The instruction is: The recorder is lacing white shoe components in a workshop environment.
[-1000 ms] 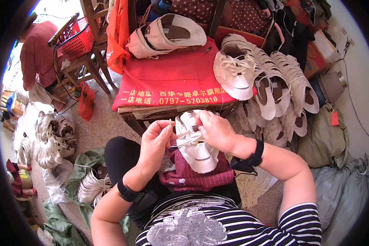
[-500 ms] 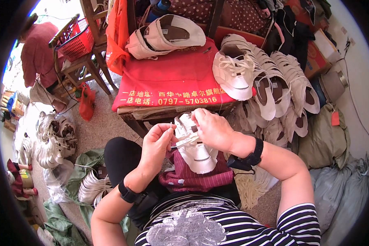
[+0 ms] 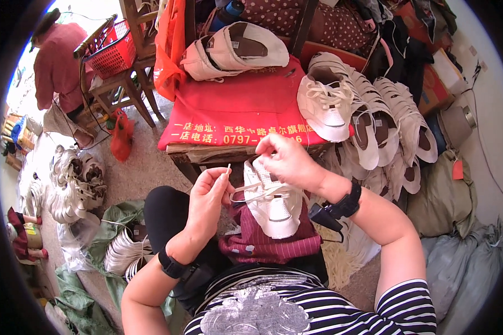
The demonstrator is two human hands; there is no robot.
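Note:
A white shoe upper [image 3: 279, 219] rests on a maroon striped cloth [image 3: 246, 245] over my lap, its toe toward me. My left hand [image 3: 208, 195], beside the shoe, is closed in a pinch on a white shoelace [image 3: 240, 188]; the lace tip sticks up above the fingertips. That lace runs across to the shoe's eyelets. Above the far end of the shoe is my right hand [image 3: 290, 164], fingers curled together. What they hold, if anything, I cannot make out. Part of the shoe's far end is hidden behind this hand.
A stool with a red cover [image 3: 235, 111] stands ahead, bearing a laced white shoe [image 3: 325, 100] and unlaced uppers [image 3: 237, 50]. Stacked uppers [image 3: 374, 120] hang at the right. Loose laces [image 3: 338, 257] lie by my right side. A person [image 3: 64, 67] sits at the far left.
My right hand has lifted slightly away from the shoe, toward the stool. The left hand has dropped a little and keeps its pinch on the lace. The whole view has shifted slightly.

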